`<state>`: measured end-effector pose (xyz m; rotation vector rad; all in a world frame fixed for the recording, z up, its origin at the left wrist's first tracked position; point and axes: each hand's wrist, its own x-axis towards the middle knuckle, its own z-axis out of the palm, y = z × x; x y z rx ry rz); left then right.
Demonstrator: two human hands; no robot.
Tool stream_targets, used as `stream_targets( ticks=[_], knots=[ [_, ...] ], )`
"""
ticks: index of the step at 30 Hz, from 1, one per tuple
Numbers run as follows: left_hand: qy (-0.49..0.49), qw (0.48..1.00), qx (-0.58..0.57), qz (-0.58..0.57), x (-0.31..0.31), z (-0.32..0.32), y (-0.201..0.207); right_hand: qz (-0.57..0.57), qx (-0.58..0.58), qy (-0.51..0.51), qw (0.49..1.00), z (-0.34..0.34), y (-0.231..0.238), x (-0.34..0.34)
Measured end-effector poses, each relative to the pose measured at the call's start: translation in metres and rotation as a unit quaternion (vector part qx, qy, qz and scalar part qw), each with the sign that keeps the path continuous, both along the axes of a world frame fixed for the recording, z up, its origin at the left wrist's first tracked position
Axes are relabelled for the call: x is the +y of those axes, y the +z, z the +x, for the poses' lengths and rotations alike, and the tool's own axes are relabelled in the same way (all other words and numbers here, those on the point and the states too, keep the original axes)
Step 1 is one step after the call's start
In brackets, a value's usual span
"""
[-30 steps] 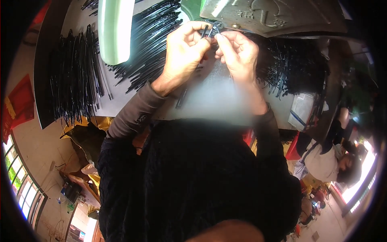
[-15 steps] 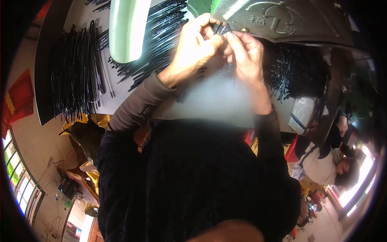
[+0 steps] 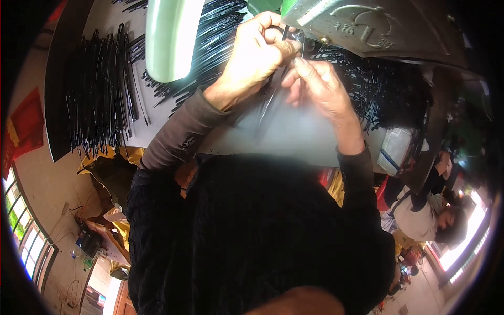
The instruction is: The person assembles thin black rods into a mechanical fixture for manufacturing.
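Observation:
My left hand (image 3: pixel 255 56) is closed, thumb and fingers pinching a thin black rod (image 3: pixel 269 98) like an umbrella rib, just below the edge of a grey metal machine (image 3: pixel 362 29). The rod slants down toward me and blurs at its lower end. Close on its right, my right hand (image 3: pixel 326 86) has thumb and forefinger pinched together at another thin dark rod that hangs beneath the fingertips. Where the rods' upper ends meet the machine is partly hidden by my fingers.
Bundles of black rods (image 3: pixel 100 89) lie at the left, with more (image 3: pixel 212 52) behind a pale green lamp-like bar (image 3: pixel 173 39). A tangled dark pile (image 3: pixel 383 86) and a clear plastic box (image 3: pixel 395 147) sit at the right. Another person (image 3: pixel 420 212) is at far right.
My right hand has drawn down and slightly right, away from the left hand. Long rods now show hanging below my hands. My left hand stays near the machine's edge.

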<state>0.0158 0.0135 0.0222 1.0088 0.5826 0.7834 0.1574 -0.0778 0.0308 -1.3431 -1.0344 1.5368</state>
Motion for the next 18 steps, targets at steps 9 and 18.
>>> stream_targets(
  ticks=[9, 18],
  knots=[
    [0.022, 0.998, 0.027, 0.056, 0.007, 0.009, -0.005, -0.019, -0.031, 0.000, 0.999, 0.008, 0.004, 0.013],
    [0.065, 0.992, 0.013, 0.109, 0.007, 0.013, -0.021, -0.052, 0.030, -0.005, 0.998, 0.012, 0.003, 0.011]
  ],
)
